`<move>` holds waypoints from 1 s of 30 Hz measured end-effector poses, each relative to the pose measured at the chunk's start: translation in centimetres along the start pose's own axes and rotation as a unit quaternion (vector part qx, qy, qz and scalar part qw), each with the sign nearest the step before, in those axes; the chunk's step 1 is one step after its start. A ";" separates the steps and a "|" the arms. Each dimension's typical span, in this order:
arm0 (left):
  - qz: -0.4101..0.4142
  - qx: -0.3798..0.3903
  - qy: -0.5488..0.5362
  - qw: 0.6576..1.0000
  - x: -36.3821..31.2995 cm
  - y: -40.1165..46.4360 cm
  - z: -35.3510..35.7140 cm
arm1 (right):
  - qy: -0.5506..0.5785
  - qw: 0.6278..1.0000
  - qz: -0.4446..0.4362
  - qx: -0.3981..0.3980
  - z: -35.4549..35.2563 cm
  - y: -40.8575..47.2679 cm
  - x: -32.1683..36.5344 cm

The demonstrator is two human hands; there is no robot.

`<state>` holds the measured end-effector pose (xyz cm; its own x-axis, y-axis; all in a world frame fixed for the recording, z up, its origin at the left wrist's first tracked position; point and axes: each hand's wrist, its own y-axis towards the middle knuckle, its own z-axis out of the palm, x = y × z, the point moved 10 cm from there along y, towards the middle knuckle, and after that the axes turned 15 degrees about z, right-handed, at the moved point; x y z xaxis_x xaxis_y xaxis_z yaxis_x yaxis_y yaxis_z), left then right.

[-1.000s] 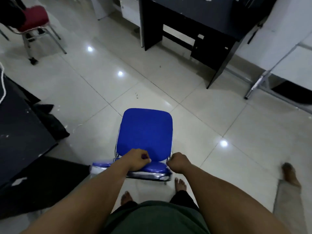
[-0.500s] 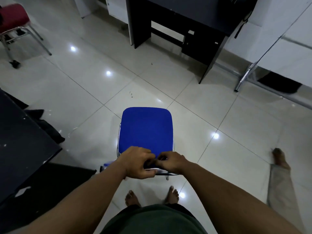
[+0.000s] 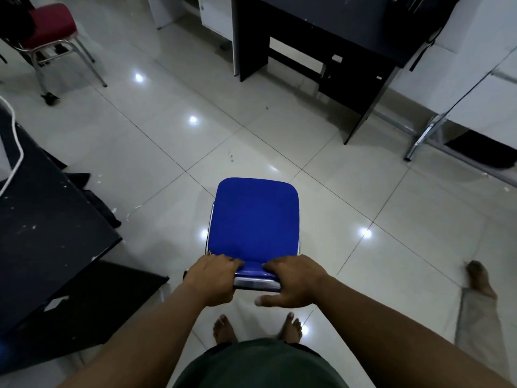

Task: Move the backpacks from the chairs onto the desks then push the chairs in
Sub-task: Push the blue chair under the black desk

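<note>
1. The person stood barefoot on the tiled floor, just behind a blue chair, and looked down on it.
2. The left hand lay over the left end of the chair's backrest. Its fingers were pressed together and curled over the top edge, gripping it.
3. The right hand gripped the right end of the same backrest. Its fingers were bent over the top, and the thumb pointed to the left below the metal bar.
4. The blue seat was bare and pointed away from the person, toward a dark bench at the far side of the room. The chair stood well apart from that bench, with open floor between them.
5. Another dark bench stood close on the left, and a white cable lay on it.
6. A red chair stood far to the left, with something dark on it. I could not tell what it was.
7. At the right edge, a foot of another person rested on the floor.
</note>
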<state>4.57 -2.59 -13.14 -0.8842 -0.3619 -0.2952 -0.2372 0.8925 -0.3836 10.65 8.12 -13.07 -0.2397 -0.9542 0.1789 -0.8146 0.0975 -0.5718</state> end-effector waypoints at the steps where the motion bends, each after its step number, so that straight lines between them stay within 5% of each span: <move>1: 0.001 0.002 -0.003 1.000 0.1 0.0 0.0 | -0.020 1.000 -0.005 0.002 0.3 0.0 0.2; 10: 0.045 -0.025 0.044 0.998 -0.3 0.0 0.3 | 0.005 0.990 0.102 -0.097 0.5 -1.5 0.1; 20: 0.040 -0.029 0.061 0.997 -0.6 -0.4 -0.4 | -0.023 0.995 0.031 -0.088 0.4 -1.9 0.7; 30: -0.035 -0.019 0.057 0.998 -0.5 -0.4 -0.7 | -0.039 0.992 0.059 -0.108 0.5 -1.3 0.1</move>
<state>4.87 -2.59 -12.22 -0.9041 -0.3933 -0.1672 -0.3133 0.8761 -0.3666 11.96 7.72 -12.65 -0.3052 -0.9507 0.0544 -0.8793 0.2594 -0.3993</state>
